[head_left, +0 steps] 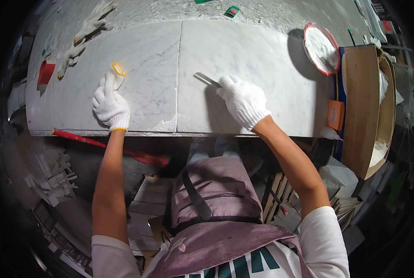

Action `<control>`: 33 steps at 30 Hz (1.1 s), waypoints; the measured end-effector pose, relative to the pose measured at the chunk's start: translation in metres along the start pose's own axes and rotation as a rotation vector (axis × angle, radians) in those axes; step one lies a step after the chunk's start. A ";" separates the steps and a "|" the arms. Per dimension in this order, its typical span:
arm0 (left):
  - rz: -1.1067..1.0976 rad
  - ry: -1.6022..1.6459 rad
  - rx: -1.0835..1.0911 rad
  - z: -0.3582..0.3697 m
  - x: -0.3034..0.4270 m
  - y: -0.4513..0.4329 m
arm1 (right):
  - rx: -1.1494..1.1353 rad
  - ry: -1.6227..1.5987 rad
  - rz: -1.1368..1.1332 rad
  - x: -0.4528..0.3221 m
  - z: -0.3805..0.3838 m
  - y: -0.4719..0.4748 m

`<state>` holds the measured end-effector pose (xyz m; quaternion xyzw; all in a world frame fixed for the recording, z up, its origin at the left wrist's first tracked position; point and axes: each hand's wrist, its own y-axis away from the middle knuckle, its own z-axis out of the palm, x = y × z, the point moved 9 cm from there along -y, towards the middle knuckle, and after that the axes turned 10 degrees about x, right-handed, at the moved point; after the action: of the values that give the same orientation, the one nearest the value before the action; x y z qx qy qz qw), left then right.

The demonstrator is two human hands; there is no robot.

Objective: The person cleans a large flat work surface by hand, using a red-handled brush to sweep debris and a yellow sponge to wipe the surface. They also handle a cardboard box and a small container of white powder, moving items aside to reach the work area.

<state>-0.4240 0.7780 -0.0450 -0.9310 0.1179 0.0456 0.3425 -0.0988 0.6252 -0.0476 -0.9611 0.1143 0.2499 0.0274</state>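
Both my hands wear white knitted work gloves. My left hand (112, 102) is over the left marble slab (147, 55), fingers curled around a bunched white knitted glove (118, 76) whose yellow hem faces away from me. Over the right marble slab (283, 111), my right hand (243, 99) grips a thin flat metal blade (207, 79) that points to the upper left. Its handle end is hidden in the fist. A narrow joint (177, 76) runs between the two slabs, with whitish smears near its front end.
Two loose gloves (94, 22) (71, 59) and a red object (46, 73) lie at left. A red-rimmed bowl (319, 41) of white paste holds a tool. An orange box (335, 114) and open cardboard box (359, 104) flank the right. A red-wrapped handle (78, 137) crosses the front edge.
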 end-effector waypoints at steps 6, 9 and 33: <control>-0.023 -0.025 -0.017 0.000 -0.009 0.007 | 0.270 -0.340 0.518 0.089 -0.047 0.147; -0.021 -0.029 -0.037 0.005 -0.008 0.005 | 0.491 -0.228 0.478 0.101 -0.046 0.204; -0.026 -0.032 -0.078 0.007 -0.003 0.001 | 0.520 -0.110 0.605 0.077 -0.012 0.166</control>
<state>-0.4272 0.7825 -0.0501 -0.9442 0.0983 0.0603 0.3085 -0.0668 0.4463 -0.0734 -0.8302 0.4501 0.2604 0.2009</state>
